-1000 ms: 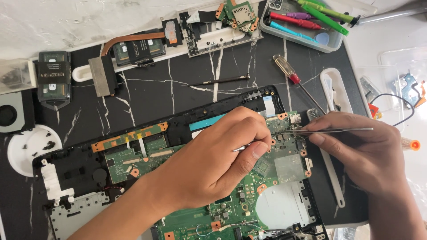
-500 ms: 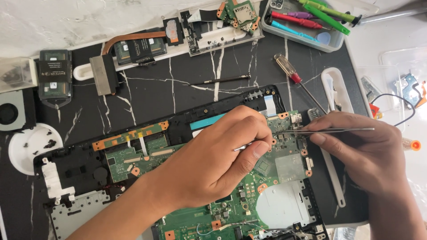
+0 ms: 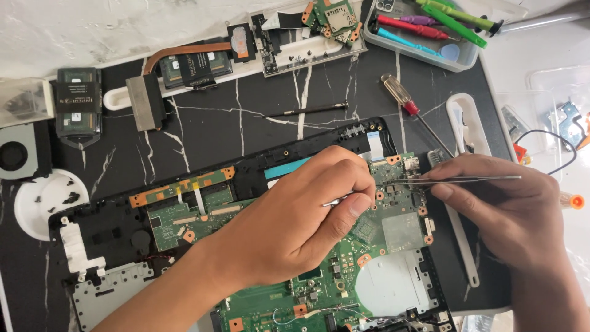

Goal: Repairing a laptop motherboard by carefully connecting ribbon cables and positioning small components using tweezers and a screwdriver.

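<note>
With the left hand (image 3: 301, 218) pinching a small metal tool and the right hand (image 3: 498, 206) pinching the tweezers (image 3: 455, 181), steady both wrists against the green motherboard (image 3: 369, 246), I judge.

Your left hand (image 3: 295, 221) rests over the middle of the green motherboard (image 3: 393, 246), pinching a thin metal tool (image 3: 335, 200) between thumb and forefinger. Your right hand (image 3: 510, 215) grips long tweezers (image 3: 455, 180), their tips touching the board near its upper right corner. The board sits in a black laptop chassis (image 3: 98, 227) on the black marbled mat (image 3: 203, 129). A red-handled screwdriver (image 3: 405, 101) lies just above your right hand, below the tool tray (image 3: 467, 58) at the mat's top right corner.
</note>
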